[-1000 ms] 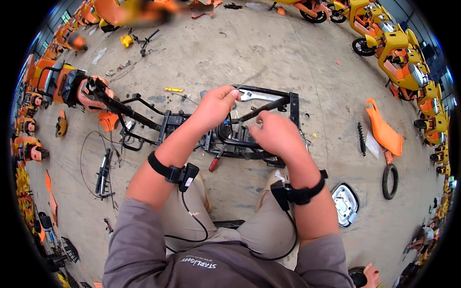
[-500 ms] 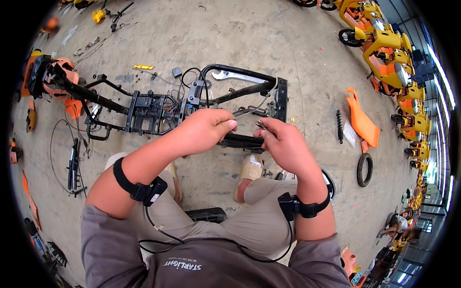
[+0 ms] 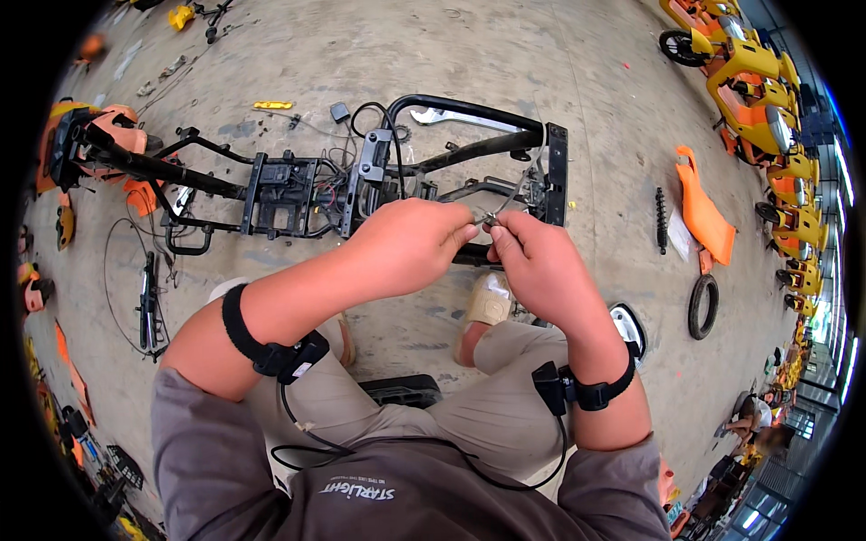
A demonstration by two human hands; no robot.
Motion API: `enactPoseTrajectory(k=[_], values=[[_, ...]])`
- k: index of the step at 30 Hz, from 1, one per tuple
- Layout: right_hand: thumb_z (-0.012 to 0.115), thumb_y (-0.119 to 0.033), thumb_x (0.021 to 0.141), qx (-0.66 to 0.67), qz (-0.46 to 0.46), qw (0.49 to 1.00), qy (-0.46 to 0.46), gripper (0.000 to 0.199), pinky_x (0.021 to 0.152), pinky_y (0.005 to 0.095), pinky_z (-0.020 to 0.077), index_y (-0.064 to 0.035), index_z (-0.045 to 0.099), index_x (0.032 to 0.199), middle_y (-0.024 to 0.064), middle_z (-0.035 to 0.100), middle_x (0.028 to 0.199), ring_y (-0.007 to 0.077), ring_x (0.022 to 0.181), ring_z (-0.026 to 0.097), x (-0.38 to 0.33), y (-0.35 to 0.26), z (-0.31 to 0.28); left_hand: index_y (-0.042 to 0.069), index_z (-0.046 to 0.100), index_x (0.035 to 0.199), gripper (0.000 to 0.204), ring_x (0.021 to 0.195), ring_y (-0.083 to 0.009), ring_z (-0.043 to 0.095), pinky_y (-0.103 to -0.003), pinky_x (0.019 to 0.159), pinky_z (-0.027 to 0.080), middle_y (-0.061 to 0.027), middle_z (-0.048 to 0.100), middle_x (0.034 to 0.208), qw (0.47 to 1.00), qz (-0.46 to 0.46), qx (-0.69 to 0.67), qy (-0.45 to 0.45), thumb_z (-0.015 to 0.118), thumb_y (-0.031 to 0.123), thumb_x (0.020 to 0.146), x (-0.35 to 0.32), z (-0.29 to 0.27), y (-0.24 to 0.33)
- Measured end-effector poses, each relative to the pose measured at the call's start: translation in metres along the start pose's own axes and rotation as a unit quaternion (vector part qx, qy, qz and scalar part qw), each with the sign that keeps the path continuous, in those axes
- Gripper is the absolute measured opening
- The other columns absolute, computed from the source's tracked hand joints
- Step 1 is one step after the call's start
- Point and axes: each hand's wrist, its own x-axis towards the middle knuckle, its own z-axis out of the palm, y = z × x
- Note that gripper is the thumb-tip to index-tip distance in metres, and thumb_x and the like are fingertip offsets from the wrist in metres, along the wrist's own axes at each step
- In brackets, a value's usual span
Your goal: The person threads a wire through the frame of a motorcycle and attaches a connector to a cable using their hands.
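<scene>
Above the black scooter frame (image 3: 505,144), my left hand (image 3: 419,236) and my right hand (image 3: 544,261) meet fingertip to fingertip. Both are closed in a pinch. A thin grey cable (image 3: 521,183) curves down from the frame's right end to my fingers. My left thumb and finger grip its end. A small metal piece (image 3: 488,218) shows between the hands, pinched by my right fingers; its exact kind is too small to tell. The fingertips partly cover both cable and piece.
A big silver wrench (image 3: 465,118) lies behind the frame's top tube. To the right are a black shock absorber (image 3: 661,222), an orange body panel (image 3: 704,209) and a tyre (image 3: 703,307). Yellow scooters (image 3: 753,59) line the far right. At left lies a black fork-like part (image 3: 149,302).
My hands have come together; the gap between the cable end and the small metal piece has closed. The view has shifted slightly, so the surroundings sit a little differently.
</scene>
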Motion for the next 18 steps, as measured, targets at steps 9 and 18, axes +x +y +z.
enactPoseTrajectory(k=[9,18], values=[[0.059,-0.019,0.097,0.004,-0.018,1.000,0.019,0.019,0.068,0.0474,0.0505,-0.0011,0.067,0.099,0.0240,0.065,0.079,0.0439,0.075,0.064,0.003,0.000,0.006,0.006,0.065,0.097,0.018,0.073,-0.0426,0.061,-0.048,0.062,0.047,-0.0193,0.062,0.076,0.999,0.028,0.040,-0.002,0.059,0.023,0.099,-0.003,-0.014,-0.007],[0.057,-0.015,0.101,-0.002,0.006,1.000,-0.020,0.023,0.071,0.0329,0.0520,0.0001,0.064,0.117,0.0107,0.067,0.081,0.0187,0.075,0.064,-0.003,0.005,0.012,0.006,0.063,0.094,0.021,0.061,-0.0361,0.062,-0.044,0.057,0.047,-0.0164,0.061,0.069,0.997,0.057,0.057,0.006,0.058,0.025,0.101,-0.007,-0.014,-0.013]])
